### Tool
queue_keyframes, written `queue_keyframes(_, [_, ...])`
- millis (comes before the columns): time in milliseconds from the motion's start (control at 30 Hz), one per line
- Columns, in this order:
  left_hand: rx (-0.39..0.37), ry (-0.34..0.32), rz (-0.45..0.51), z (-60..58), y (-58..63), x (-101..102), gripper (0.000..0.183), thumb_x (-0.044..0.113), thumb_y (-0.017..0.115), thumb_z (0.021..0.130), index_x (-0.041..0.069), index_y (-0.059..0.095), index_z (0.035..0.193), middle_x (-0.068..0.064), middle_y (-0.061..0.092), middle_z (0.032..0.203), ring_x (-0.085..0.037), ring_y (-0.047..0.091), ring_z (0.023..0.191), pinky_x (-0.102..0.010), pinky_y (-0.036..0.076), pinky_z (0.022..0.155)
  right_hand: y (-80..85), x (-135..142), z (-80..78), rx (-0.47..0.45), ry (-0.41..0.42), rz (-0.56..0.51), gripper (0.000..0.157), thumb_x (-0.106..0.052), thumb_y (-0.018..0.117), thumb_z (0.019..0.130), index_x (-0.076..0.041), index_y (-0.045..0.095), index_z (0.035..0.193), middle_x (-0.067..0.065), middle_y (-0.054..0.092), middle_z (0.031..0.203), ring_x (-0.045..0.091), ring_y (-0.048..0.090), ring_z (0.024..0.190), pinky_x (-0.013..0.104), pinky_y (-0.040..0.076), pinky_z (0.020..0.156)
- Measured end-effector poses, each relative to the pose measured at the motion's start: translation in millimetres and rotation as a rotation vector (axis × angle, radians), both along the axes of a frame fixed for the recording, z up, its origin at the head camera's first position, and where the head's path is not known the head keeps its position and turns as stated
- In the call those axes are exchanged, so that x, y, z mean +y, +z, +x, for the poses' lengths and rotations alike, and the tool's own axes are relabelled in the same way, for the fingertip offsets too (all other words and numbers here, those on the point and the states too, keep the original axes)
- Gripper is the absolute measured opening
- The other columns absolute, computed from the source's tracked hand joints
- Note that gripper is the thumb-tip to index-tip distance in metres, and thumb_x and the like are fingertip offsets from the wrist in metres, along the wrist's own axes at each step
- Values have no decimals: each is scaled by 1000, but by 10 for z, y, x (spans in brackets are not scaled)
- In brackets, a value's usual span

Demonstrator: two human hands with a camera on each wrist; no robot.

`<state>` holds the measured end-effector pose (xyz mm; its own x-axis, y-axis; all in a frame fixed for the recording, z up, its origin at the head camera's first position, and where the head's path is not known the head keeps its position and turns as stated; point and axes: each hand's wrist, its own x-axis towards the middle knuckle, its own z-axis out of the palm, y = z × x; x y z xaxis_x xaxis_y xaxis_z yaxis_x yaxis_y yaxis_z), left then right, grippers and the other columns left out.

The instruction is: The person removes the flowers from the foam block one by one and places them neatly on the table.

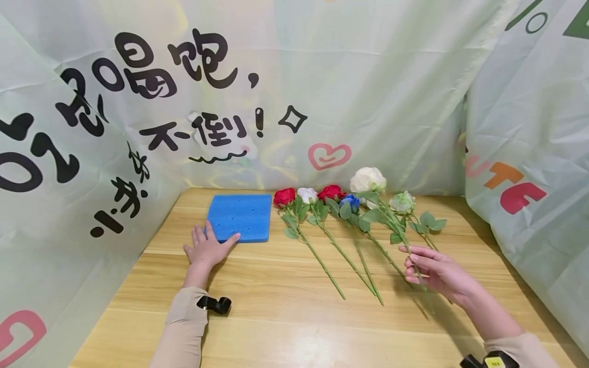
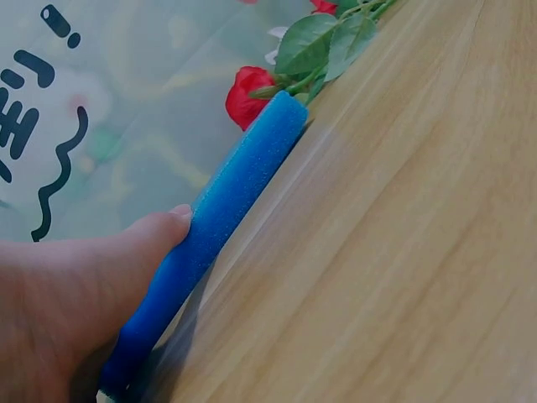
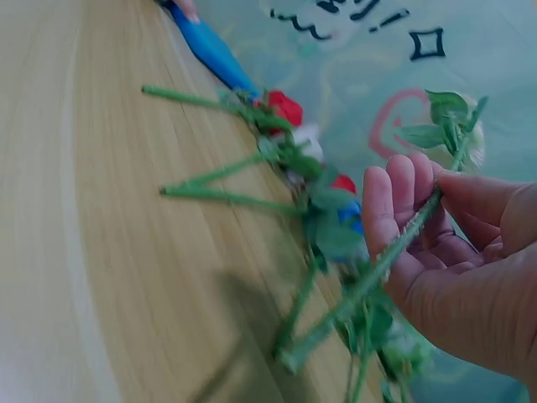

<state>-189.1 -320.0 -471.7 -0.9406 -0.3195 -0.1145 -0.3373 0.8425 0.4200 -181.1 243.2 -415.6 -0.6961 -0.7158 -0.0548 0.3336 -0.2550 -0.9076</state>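
On the left my left hand [image 1: 208, 251] lies with spread fingers at the near left corner of a blue foam pad [image 1: 240, 216]. Its thumb [image 2: 172, 225] touches the pad's edge in the left wrist view. My right hand [image 1: 439, 273] pinches the green stem [image 3: 396, 248] of a white rose [image 1: 367, 179] between thumb and fingers. That rose is raised above the table, bloom pointing away from me and stem end toward me. Beneath and beside it lie a blue rose [image 1: 350, 203] and a pale green-white rose [image 1: 402, 203]. Small holes dot the pad's top.
Left of the held rose lie a red rose [image 1: 285, 197], a white rose [image 1: 307, 194] and another red rose [image 1: 331, 192], stems toward me. The wooden table [image 1: 285, 327] is bordered by printed cloth [image 1: 391, 102] at the back and sides.
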Motion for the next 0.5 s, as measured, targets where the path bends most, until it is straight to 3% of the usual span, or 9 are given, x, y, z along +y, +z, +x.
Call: queue_keyframes(500, [3, -1, -6, -12, -6, -17, 119, 84, 36, 82, 4, -15, 154, -30, -19, 158, -47, -18, 147, -76, -8, 108, -68, 663, 94, 16, -57, -114, 51, 2, 20, 105, -10, 66, 124, 5, 71, 107, 15, 69, 100, 33, 56, 91])
